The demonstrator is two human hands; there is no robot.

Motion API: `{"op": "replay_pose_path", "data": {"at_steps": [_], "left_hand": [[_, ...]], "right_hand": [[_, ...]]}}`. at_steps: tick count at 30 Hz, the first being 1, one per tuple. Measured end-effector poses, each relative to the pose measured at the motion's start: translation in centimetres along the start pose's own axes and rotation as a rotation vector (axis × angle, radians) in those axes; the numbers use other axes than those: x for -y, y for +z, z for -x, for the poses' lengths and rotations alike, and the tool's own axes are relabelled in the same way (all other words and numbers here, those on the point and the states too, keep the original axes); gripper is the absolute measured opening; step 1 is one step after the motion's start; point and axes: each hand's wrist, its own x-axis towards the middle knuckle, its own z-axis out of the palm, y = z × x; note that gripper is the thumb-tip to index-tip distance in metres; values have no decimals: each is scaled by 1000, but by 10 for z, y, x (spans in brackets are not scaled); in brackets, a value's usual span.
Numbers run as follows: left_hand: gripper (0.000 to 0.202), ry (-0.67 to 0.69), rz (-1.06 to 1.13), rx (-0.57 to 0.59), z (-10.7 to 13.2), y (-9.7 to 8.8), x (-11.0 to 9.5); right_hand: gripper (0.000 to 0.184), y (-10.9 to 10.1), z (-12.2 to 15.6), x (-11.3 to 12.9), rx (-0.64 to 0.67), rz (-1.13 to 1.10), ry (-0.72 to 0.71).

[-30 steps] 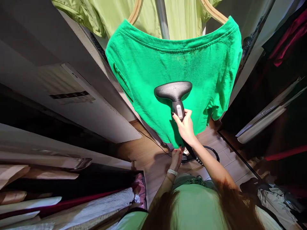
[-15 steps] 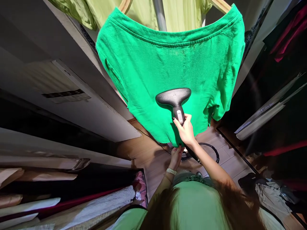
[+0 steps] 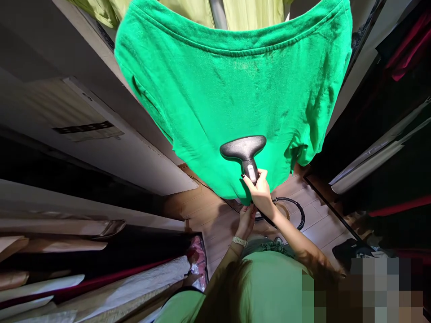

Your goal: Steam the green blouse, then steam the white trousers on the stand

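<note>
A bright green T-shirt (image 3: 232, 85) hangs from a hanger in front of me. My right hand (image 3: 260, 194) is closed round the handle of a black garment steamer head (image 3: 243, 149), which presses against the shirt's lower part. My left hand (image 3: 247, 219) pinches the shirt's bottom hem just below and holds it taut. A pale watch sits on my left wrist (image 3: 239, 242). The steamer's black hose (image 3: 292, 211) runs down from the handle to the floor.
A grey pole (image 3: 215, 11) and a yellow-green garment (image 3: 249, 11) hang behind the shirt. White shelves (image 3: 101, 134) stand at left, with rolled fabrics (image 3: 101, 287) below. Dark hanging clothes (image 3: 397, 89) fill the right. The floor (image 3: 215, 224) is wooden.
The steamer head and my right hand have slid down the shirt towards the hem. The view has moved closer, so the shirt looks larger. My left hand stays on the hem.
</note>
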Motion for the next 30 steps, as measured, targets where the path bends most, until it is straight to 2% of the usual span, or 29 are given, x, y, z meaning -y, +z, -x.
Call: {"op": "replay_pose_path", "data": {"at_steps": [5,13,18,22,26,30], "left_hand": [[34,-21,67,-20,3,4,-6],[37,-66,71,-23,9,9,-8],[41,-57,77,-19,12,12,-12],[47,-25,58,-11,10,8,-8],[35,-7,12,-53,4,3,-6],[20,7,-51,-84,-1,7,-11]], "right_hand": [[45,2,11,-10,-5,-24,66],[48,5,17,-37,32,3,26],[52,6,18,-48,71,6,57],[51,7,20,-62,48,28,44],[49,8,23,-79,27,73,33],[46,5,26,-91,65,56,50]]}}
